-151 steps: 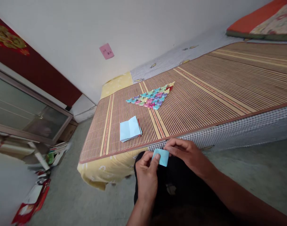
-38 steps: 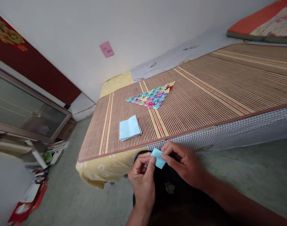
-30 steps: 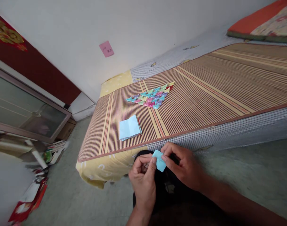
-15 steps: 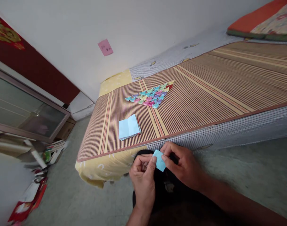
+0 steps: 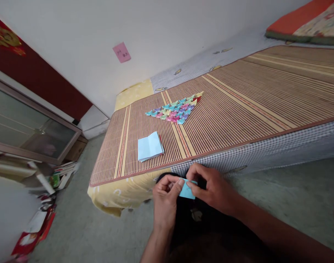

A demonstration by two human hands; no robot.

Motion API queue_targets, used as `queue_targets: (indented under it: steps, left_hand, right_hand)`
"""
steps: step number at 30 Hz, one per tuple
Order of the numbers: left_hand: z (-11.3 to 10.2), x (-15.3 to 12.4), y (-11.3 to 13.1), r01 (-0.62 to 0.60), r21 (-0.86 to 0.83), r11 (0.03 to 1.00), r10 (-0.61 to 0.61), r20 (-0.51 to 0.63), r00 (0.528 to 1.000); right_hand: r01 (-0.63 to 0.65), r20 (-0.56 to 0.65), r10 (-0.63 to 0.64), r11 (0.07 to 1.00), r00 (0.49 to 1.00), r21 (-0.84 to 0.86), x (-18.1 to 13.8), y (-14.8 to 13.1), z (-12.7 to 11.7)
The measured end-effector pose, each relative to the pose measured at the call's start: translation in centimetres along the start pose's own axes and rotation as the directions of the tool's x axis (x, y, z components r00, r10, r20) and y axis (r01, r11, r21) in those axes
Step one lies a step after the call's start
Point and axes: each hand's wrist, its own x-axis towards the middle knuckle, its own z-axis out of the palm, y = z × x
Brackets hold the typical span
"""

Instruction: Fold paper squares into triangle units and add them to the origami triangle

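Note:
A small folded light-blue paper (image 5: 188,190) is pinched between both my hands above my dark-clothed lap. My left hand (image 5: 165,202) grips its left edge with thumb and forefinger. My right hand (image 5: 211,187) presses its right side, fingers curled over the top. On the striped bamboo mat (image 5: 238,106) in front of me lies a stack of light-blue paper sheets (image 5: 150,146). Farther back, several small colourful folded paper pieces (image 5: 176,109) are laid out in a triangle.
The mat covers a bed with a yellow sheet (image 5: 120,195) and checked fabric (image 5: 265,153). An orange cushion (image 5: 306,22) lies at the far right. A pink note (image 5: 121,52) is stuck on the white wall. Papers and clutter (image 5: 41,204) litter the floor at left.
The blue paper has been turned and flattened lower between my fingers. Both hands shifted slightly, and the view tilted down a little.

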Motion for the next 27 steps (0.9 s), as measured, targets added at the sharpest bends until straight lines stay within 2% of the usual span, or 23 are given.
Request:
queue_targets:
  steps: [2, 5, 8, 12, 16, 18, 21, 24, 27]
  left_hand:
    - [0.1, 0.0, -0.3, 0.024, -0.086, 0.996, -0.025, -0.014, 1.0]
    - [0.4, 0.1, -0.6, 0.065, -0.209, 0.976, -0.069, -0.012, 0.998]
    - [0.6, 0.2, -0.6, 0.089, -0.267, 0.96, -0.09, 0.008, 0.996]
    - [0.7, 0.2, -0.4, 0.081, -0.187, 0.979, -0.069, 0.066, 0.995]
    - [0.4, 0.1, -0.2, 0.027, -0.034, 0.999, -0.024, 0.086, 0.996]
    - [0.4, 0.0, -0.3, -0.01, -0.007, 1.0, 0.011, 0.062, 0.998]
    - [0.5, -0.1, -0.6, -0.063, -0.052, 0.997, 0.062, -0.016, 0.998]
    - [0.7, -0.1, -0.7, -0.089, -0.132, 0.987, 0.079, -0.079, 0.994]
    - [0.8, 0.0, -0.7, -0.098, -0.205, 0.974, 0.073, -0.125, 0.989]
  right_hand:
    - [-0.051, 0.008, 0.051, 0.998, 0.999, 0.043, 0.0, 0.1, -0.1]
    - [-0.102, 0.084, 0.096, 0.993, 0.992, 0.066, 0.0, 0.2, -0.3]
    - [-0.081, 0.066, 0.078, 0.996, 0.995, 0.043, 0.1, 0.1, -0.4]
    - [-0.057, -0.029, 0.058, 0.997, 0.998, 0.051, 0.1, 0.2, -0.7]
    - [-0.082, -0.057, 0.089, 0.99, 0.994, 0.112, 0.1, 0.3, -0.7]
    - [-0.157, -0.029, 0.169, 0.957, 0.985, 0.244, 0.1, 0.4, -0.5]
    - [-0.276, 0.082, 0.267, 0.859, 0.96, 0.432, 0.3, 0.6, 0.2]
    - [-0.294, 0.168, 0.243, 0.82, 0.955, 0.491, 0.4, 0.8, 1.0]
    - [-0.289, 0.184, 0.226, 0.818, 0.957, 0.497, 0.3, 0.9, 1.6]
